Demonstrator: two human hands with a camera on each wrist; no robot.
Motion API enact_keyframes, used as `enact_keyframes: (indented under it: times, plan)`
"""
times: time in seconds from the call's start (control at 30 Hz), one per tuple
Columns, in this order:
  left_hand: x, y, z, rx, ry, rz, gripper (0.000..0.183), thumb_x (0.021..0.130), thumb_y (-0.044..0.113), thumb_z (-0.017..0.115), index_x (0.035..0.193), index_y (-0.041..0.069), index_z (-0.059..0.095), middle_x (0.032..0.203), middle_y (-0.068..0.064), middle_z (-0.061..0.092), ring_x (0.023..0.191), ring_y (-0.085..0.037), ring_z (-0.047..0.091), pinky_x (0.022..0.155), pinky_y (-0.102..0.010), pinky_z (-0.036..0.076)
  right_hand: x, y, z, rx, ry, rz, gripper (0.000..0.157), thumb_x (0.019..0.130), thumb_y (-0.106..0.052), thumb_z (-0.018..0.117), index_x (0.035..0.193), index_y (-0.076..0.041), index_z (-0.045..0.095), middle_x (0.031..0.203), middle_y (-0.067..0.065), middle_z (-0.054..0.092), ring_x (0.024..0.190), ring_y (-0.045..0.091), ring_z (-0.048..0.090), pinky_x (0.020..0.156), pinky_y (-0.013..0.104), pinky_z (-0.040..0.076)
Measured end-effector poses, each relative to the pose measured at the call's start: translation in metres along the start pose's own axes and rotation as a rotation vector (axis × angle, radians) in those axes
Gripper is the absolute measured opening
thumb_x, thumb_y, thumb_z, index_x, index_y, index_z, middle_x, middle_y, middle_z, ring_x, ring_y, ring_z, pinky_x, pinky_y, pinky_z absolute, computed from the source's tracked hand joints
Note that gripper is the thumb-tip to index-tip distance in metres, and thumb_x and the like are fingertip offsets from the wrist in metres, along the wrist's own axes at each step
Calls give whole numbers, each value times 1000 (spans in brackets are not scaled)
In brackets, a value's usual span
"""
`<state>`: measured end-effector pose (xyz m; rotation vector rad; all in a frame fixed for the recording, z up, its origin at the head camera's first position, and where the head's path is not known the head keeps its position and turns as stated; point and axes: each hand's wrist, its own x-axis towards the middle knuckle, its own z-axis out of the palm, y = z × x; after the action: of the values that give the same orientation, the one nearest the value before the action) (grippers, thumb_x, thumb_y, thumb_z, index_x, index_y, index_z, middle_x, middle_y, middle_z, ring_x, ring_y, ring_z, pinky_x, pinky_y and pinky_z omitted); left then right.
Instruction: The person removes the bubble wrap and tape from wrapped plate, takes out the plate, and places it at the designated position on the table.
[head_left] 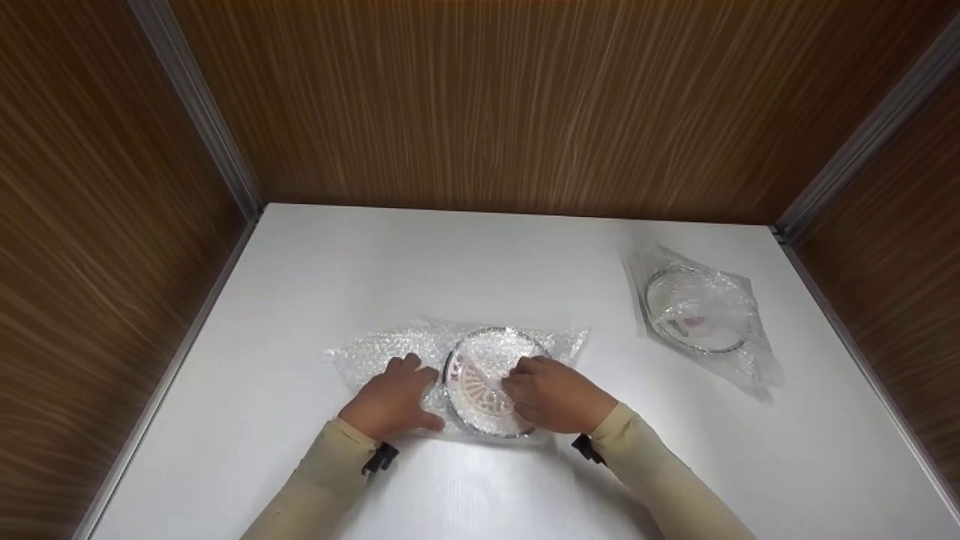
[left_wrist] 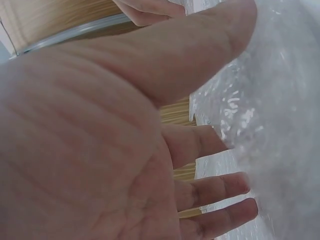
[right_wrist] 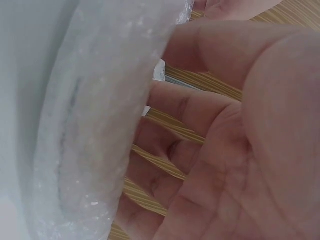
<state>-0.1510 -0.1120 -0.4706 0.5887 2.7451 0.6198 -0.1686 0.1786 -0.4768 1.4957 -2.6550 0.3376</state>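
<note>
loosely spread, the fingers of the left hand (head_left: pixel 391 397) rest on clear bubble wrap (head_left: pixel 390 349), thumb well apart from the rest, with nothing clasped; the right hand (head_left: pixel 559 396) has its fingers bent over the right part of a wrapped round disc (head_left: pixel 480 375), but its fingertips are hidden, so whether they pinch the film cannot be told. the disc lies inside the wrap between the two hands, toward the near side of a white table (head_left: pixel 465 262); it has a dark rim and a pale face with a reddish fan-like pattern, partly masked by glare. the wrap reaches out to the left beneath the left hand and past the disc on the right, ending there in a pointed corner. near the table's right edge, well apart from the hands, a second disc (head_left: pixel 697 304) lies in its own clear wrapping (head_left: pixel 750 367), also dark-rimmed, set askew, with a faint reddish mark showing. pale yellowish sleeves (head_left: pixel 319 469) cover both forearms, and a small black piece (head_left: pixel 380 457) sits at each wrist. brown wood-grain panels (head_left: pixel 487 97) stand around the table, joined by grey metal strips (head_left: pixel 195 105) at the corners.
</note>
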Motion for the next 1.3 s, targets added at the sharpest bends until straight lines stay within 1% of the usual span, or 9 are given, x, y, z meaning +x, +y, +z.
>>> enact_keyframes:
  times: [0.13,0.27,0.5,0.7,0.77,0.9,1.03,1.17,1.3]
  plan:
    - [0,-1,-1,-40,6,4,67,77,31,91,130,0,65,128,-19,56,117,-40,52,94,-52,53,0,0,0,5,4,6,7,90,-3,65,92,-9,63,93,6,68,88,22,64,84,39,54]
    - [2,-5,0,-58,8,14,62,77,31,91,127,2,67,123,-16,56,114,-37,52,93,-50,53,0,-2,-1,1,3,13,7,90,-3,65,93,-9,63,94,6,68,89,23,64,85,39,54]
    - [8,-9,1,-51,19,39,55,76,29,92,119,3,69,115,-11,55,109,-33,52,91,-48,52,0,-2,0,-31,-8,13,4,92,-5,62,93,-9,61,91,6,65,86,24,61,83,40,52]
    - [11,-10,0,-39,39,64,56,75,26,92,117,0,68,113,-14,56,107,-35,52,91,-49,52,-1,0,0,-36,-22,-6,11,93,-9,63,104,-7,64,96,7,67,91,25,62,87,41,52]
    - [13,-11,1,-34,47,72,55,75,26,92,117,0,68,112,-14,55,107,-36,52,90,-49,53,-1,1,-1,-34,-30,-7,11,93,-9,63,104,-7,64,94,6,66,90,24,62,87,40,52]
    - [16,-12,2,-28,56,91,54,74,25,92,114,0,67,111,-15,55,106,-37,52,88,-50,53,-1,-1,-2,-28,-60,39,14,93,-18,70,101,-9,61,94,3,63,89,22,59,87,39,50]
    - [19,-13,2,-23,41,90,55,74,26,91,115,-1,66,110,-14,55,105,-36,51,88,-49,53,2,-5,-2,-22,-94,112,25,93,-31,74,98,-11,60,93,1,61,87,19,56,86,37,49]
    - [21,-13,0,-12,27,75,57,74,27,92,117,1,66,112,-14,55,106,-35,51,87,-49,54,4,-10,2,-98,-108,156,31,93,-38,74,100,-11,62,96,3,62,89,20,57,87,38,50]
    - [20,-9,-4,39,41,59,61,76,32,90,122,1,66,115,-15,58,108,-37,55,86,-53,53,6,-11,4,-214,-120,128,32,92,-39,73,101,-9,65,102,6,67,97,24,61,94,39,52]
